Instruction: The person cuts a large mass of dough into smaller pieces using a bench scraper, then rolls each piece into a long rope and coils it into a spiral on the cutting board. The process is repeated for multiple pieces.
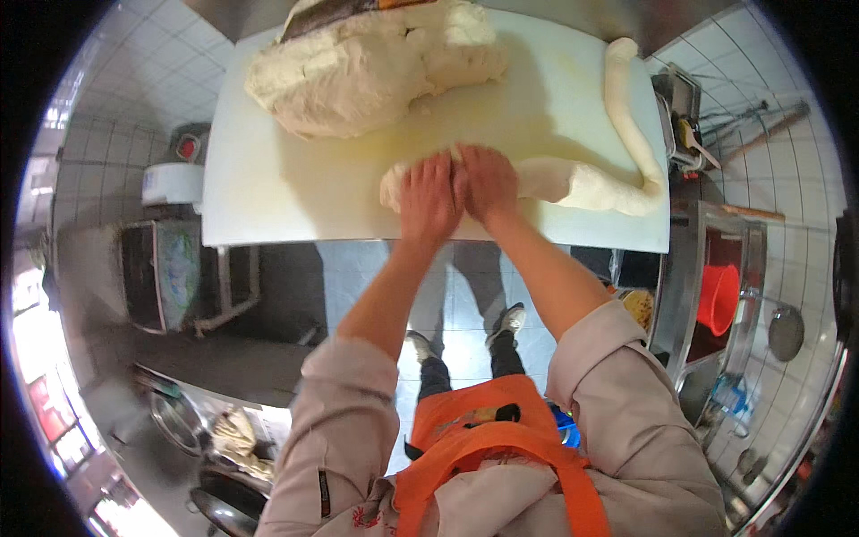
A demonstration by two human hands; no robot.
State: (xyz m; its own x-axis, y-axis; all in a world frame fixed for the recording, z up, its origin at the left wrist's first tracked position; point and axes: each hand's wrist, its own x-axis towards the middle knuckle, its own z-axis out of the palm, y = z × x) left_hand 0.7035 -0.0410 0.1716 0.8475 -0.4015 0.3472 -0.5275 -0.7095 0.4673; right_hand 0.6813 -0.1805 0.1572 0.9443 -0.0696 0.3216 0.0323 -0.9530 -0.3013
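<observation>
Both of my hands press side by side on a long rope of pale dough near the front edge of a white work board. My left hand lies over the rope close to its rounded left end. Against it, with the thumbs together, my right hand rests on the dough. To the right the rope runs on, bends near the board's right edge and goes up towards the back corner. A large rough mass of dough sits at the back left, partly under a dark cover.
A red bucket stands in a metal sink unit at the right. Metal containers and utensils are beside the board's right edge. At the left is a white round container; a wok lies at the lower left.
</observation>
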